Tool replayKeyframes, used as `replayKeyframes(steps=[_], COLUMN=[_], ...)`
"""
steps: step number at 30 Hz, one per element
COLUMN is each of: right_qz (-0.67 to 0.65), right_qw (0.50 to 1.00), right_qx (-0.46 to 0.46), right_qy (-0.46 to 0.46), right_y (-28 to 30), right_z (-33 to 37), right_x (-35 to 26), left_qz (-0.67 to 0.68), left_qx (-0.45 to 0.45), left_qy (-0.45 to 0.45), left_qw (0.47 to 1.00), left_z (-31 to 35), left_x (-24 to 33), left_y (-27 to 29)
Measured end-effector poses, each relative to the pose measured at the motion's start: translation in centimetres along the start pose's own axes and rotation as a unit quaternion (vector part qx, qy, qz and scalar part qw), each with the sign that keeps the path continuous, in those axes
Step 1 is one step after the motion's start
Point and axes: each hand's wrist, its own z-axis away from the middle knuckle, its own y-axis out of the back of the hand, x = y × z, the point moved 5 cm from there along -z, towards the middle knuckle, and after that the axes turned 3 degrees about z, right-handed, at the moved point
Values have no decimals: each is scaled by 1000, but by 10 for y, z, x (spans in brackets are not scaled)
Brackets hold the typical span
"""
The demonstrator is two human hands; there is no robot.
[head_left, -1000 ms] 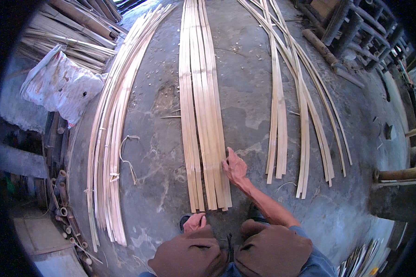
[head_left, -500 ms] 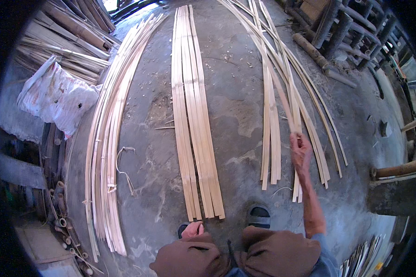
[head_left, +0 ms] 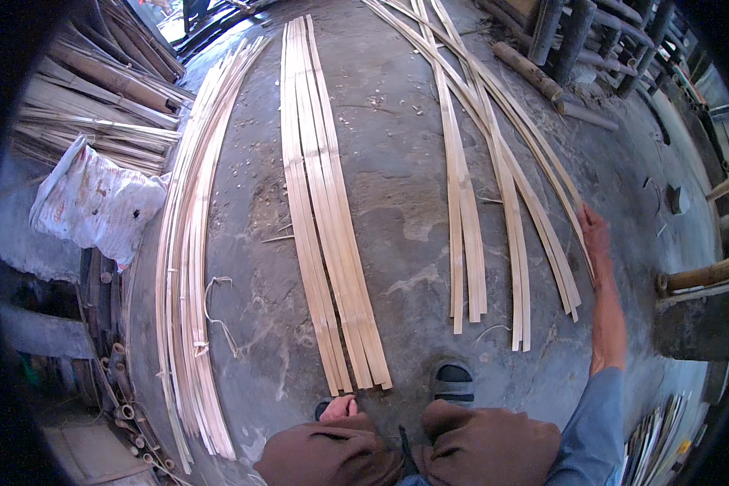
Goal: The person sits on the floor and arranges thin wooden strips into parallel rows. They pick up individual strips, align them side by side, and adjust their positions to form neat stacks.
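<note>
At the right of the floor, my right hand (head_left: 596,235) is closed round the outermost bamboo strips (head_left: 573,193), near their close ends. The arm is stretched out, and the strips run away from me under the hand. My left hand (head_left: 338,407) rests in front of my left knee, fingers curled in, with nothing visible in it. Just beyond it lie the near ends of a flat row of bamboo strips (head_left: 320,206), split by a narrow gap. Between the two hands, more pale strips (head_left: 465,235) fan out in small groups, crossing at their far ends.
A tied bundle of bamboo strips (head_left: 188,243) lies at the left beside a white sack (head_left: 97,202). Bamboo poles and a rack (head_left: 579,49) stand at the far right. A thick pole end (head_left: 697,275) juts in at the right. My sandalled foot (head_left: 454,381) is between the groups.
My right hand has moved right and slightly away, from the middle strips of the fan to the outermost ones. My left hand stays by the knee. The view has shifted slightly.
</note>
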Motion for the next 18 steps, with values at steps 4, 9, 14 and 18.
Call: replayKeyframes(steps=[4, 9, 14, 18], right_qz=[26, 169, 226, 216], right_qw=[1000, 985, 973, 971], right_qx=[-17, -19, 48, 84], right_qy=[1, -20, -26, 54], right_y=[-4, -16, -34, -55], right_z=[-22, -51, -51, -36], right_x=[31, 98, 105, 77], left_qz=[13, 11, -17, 11], left_qx=[-12, 47, 68, 59], left_qy=[40, -13, 5, 27], left_qw=[999, 999, 998, 998], left_z=[7, 15, 9, -4], left_x=[-18, -38, -3, 17], left_y=[-10, -24, -6, 1])
